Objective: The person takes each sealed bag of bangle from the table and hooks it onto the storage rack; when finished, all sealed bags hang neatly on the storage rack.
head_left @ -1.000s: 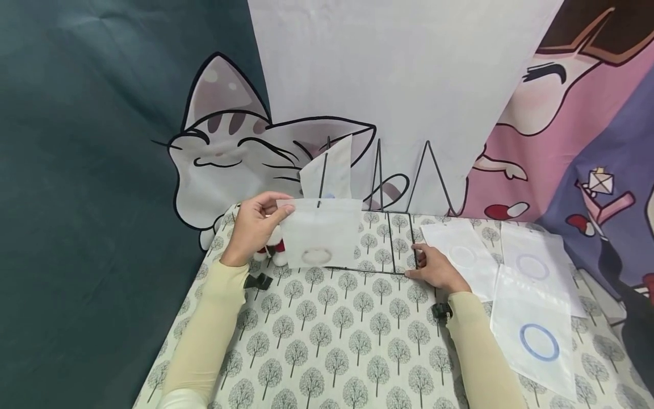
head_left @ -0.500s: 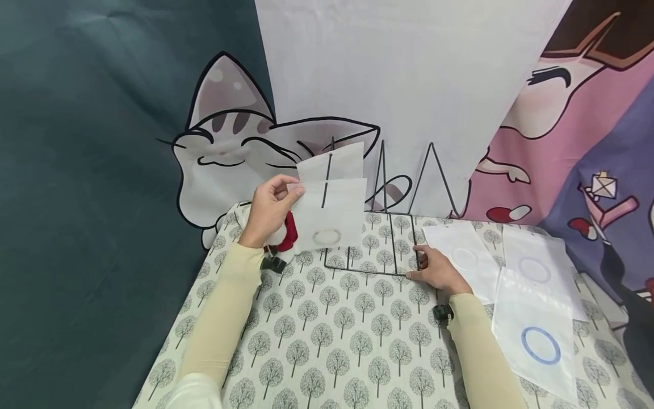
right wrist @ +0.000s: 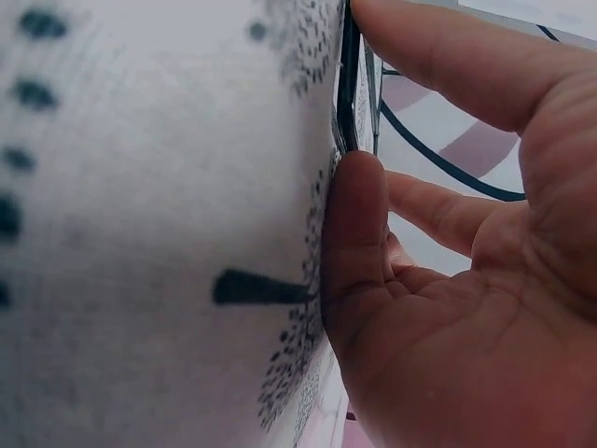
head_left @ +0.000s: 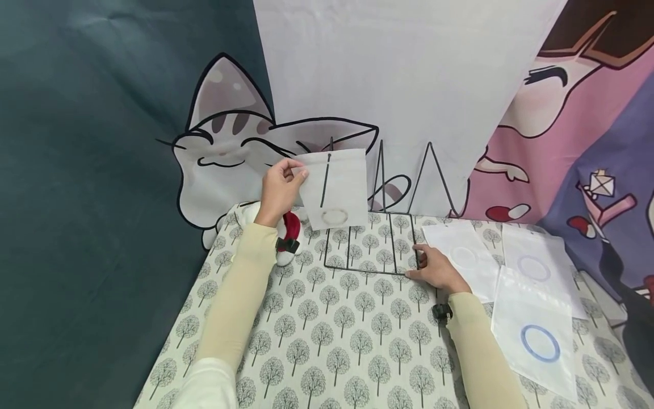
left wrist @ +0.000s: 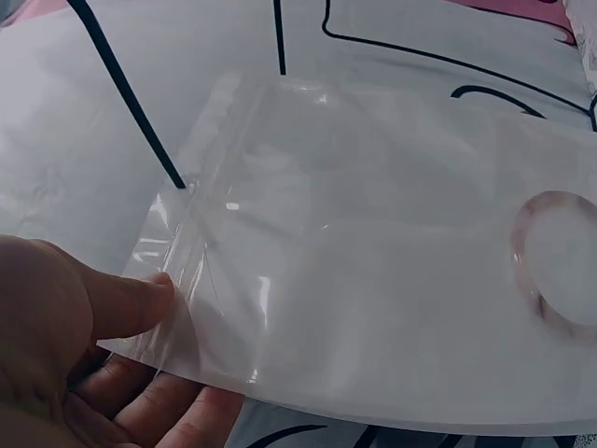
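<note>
A translucent zip bag (head_left: 342,182) with a pale ring-shaped bangle (head_left: 334,216) inside hangs on a prong of a black wire rack (head_left: 370,271). My left hand (head_left: 281,184) pinches the bag's upper left corner between thumb and fingers. In the left wrist view, the prong meets the bag (left wrist: 373,233) near its zip strip. At the rack's front right corner, my right hand (head_left: 434,267) grips the base wire. The right wrist view shows that hand's thumb and a fingertip against the wire. Whether another bag hangs behind this one is hidden.
A red and white plush toy (head_left: 291,227) sits behind my left wrist. Several zip bags lie at the right; the nearest bag (head_left: 526,301) holds a blue ring (head_left: 540,343). More rack prongs (head_left: 431,145) rise to the right, before a printed backdrop (head_left: 409,74).
My left hand has moved up and away, sliding the bag along the prong towards the rack's back. The bag behind it is now covered. My right hand has stayed at the rack's corner.
</note>
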`<state>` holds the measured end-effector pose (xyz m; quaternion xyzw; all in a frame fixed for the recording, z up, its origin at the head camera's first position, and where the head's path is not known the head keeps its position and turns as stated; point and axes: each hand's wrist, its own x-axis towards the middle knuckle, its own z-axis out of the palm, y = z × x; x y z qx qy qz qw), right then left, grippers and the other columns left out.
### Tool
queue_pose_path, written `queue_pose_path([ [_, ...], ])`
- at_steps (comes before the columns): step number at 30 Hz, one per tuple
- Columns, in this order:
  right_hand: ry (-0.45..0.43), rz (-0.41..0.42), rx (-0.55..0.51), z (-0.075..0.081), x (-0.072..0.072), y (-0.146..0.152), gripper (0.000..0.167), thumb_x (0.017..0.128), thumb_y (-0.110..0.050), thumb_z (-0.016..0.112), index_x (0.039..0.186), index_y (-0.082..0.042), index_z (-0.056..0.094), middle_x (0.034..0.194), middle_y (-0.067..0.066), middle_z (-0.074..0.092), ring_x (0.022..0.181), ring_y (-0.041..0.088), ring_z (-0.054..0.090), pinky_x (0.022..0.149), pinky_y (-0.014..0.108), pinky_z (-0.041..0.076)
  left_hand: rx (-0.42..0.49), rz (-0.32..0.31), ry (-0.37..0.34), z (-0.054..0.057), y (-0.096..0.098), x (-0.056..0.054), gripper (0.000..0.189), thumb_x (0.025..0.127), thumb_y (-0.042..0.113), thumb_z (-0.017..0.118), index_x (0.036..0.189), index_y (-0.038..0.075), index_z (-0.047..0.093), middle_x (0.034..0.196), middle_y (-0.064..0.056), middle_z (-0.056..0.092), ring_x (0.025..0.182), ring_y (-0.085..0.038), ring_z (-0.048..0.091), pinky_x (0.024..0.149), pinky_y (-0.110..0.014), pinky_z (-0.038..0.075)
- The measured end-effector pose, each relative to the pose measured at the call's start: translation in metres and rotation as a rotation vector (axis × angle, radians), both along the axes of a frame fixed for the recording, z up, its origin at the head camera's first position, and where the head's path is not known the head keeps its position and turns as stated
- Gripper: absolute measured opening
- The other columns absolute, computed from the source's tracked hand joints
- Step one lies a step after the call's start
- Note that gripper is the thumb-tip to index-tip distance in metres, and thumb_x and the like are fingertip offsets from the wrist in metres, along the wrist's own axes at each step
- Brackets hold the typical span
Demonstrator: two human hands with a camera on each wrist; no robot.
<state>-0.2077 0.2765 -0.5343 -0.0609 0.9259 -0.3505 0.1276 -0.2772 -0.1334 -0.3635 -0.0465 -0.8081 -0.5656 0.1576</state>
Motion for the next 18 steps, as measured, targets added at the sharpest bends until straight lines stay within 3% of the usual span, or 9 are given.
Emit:
queue_pose_path([
  [14,-0.002,-0.011,0.001,0.0019,-0.001,-0.0015,0.095,0.085,-0.028,0.09,0.159,0.001,0.039,0.127,0.024,0.06,0.112,0.036,0.06,0.102,0.058,0.05,0.0,0.053,0.022,0.0037,0.0058,-0.0101,0.016,0.101,0.019,0.073,0.113,0.009,0.074,0.1,0.0,0.064,0.089,-0.013,0.055,0.078,-0.025,0.044],
  [18,-0.002,-0.018,0.009,0.0001,-0.0001,-0.0009,0.095,0.084,-0.029,0.09,0.159,0.001,0.039,0.127,0.023,0.06,0.112,0.036,0.06,0.103,0.058,0.05,0.007,0.035,0.036,0.002,0.0052,-0.0103,0.018,0.1,0.02,0.074,0.114,0.009,0.075,0.102,-0.001,0.066,0.091,-0.013,0.057,0.081,-0.026,0.047],
])
